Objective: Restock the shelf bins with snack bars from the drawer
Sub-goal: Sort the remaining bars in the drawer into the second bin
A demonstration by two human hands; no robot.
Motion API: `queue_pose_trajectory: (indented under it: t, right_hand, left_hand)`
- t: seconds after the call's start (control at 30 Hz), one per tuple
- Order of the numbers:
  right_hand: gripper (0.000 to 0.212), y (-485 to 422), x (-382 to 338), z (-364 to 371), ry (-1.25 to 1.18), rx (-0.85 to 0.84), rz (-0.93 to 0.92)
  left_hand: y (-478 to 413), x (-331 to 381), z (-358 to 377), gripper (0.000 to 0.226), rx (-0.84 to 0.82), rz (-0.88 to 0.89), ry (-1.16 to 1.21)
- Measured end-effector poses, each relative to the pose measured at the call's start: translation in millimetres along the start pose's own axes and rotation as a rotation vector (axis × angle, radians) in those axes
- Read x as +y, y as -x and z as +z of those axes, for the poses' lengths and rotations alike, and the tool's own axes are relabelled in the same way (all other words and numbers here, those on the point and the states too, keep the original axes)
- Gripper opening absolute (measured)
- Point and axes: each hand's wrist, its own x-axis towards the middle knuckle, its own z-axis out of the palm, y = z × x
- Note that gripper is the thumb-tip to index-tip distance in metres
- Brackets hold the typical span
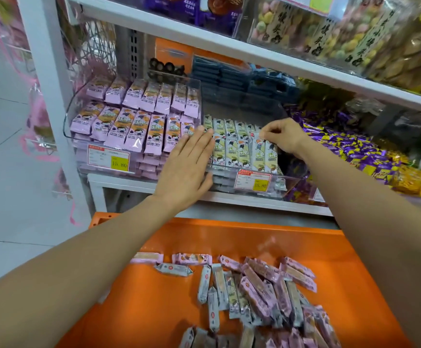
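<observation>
An open orange drawer [154,297] below the shelf holds several loose pink and grey snack bars [262,290]. On the shelf a clear bin [68,116] is packed with rows of pink bars [134,121]. Beside it, a second clear bin [292,179] holds rows of grey-green bars [232,149]. My left hand [186,169] lies flat with straight fingers against the left side of the grey-green rows. My right hand [282,136] pinches the top of a grey-green bar [258,156] at the right end of the front row.
Purple and yellow wrapped candies [350,149] pile up to the right of the bins. Dark blue packs [219,79] are stacked behind. An upper shelf [229,49] carries bagged snacks. A white upright post [46,79] stands at left, with tiled floor beyond.
</observation>
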Motion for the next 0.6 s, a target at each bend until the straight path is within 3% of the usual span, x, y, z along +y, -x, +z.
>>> queue_pose_trajectory:
  t: [0.2,0.37,0.6]
  right_hand:
    - [0.009,-4,7,22,0.130,0.122,0.073]
    - [0.023,2,6,31,0.254,0.149,0.092]
    - [0.017,25,0,21,0.082,0.171,0.036]
  left_hand:
    - [0,1,1,0.066,-0.005,0.002,-0.032]
    - [1,0,2,0.067,-0.030,0.002,-0.043]
    - [1,2,-5,0.067,-0.081,0.009,-0.030]
